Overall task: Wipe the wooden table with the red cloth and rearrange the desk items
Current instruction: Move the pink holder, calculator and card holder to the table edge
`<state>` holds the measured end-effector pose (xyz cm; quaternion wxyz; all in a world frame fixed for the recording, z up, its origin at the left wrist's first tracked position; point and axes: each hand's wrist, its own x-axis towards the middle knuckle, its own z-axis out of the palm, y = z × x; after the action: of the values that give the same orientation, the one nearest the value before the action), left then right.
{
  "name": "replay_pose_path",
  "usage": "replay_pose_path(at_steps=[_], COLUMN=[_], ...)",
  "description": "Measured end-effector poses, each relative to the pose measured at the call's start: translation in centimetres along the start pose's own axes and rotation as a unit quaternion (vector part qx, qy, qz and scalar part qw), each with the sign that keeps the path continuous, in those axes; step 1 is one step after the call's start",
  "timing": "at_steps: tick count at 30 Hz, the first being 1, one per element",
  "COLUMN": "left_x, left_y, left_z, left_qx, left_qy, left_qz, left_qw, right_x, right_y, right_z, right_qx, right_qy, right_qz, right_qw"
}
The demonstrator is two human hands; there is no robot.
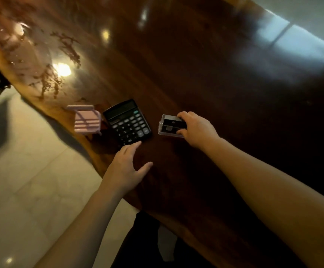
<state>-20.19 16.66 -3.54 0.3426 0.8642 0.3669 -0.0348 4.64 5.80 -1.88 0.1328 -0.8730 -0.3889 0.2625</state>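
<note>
No red cloth in sight; we judge rearranging underway: our right hand (197,129) clamps the clear box (170,127), left hand (127,164) spread beside the calculator (127,122).

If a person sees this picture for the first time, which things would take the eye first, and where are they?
The black calculator lies near the table's left edge, with the open left hand just touching its near corner. Right of it, the right hand grips a small clear case with dark contents. A small pink bench-shaped stand sits left of the calculator, on the glossy wooden table, which mirrors bright lights.
</note>
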Motion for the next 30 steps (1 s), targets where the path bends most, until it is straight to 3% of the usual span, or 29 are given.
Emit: replay_pose_path(at_steps=[5,17,23,30], left_x=[-0.6,-0.2,0.7,3.0], left_y=[-1.6,-3.3,-2.8,-1.4], left_z=[-0.9,-1.0,-1.2,-2.2], left_qx=[-0.017,-0.017,-0.014,-0.012], left_qy=[0.017,0.023,0.019,0.002], left_qz=[-0.008,-0.018,-0.001,0.022], left_qw=[1.0,0.999,1.0,1.0], right_x=[3.3,6.5,5.9,1.6], right_y=[-1.9,-1.9,-1.5,-1.7], right_z=[0.6,1.5,1.3,0.7], right_qx=[-0.046,-0.065,-0.038,0.057], right_qy=[-0.029,-0.016,-0.02,0.053], right_qz=[0.001,0.021,0.023,0.036], right_qw=[0.999,0.998,0.999,0.996])
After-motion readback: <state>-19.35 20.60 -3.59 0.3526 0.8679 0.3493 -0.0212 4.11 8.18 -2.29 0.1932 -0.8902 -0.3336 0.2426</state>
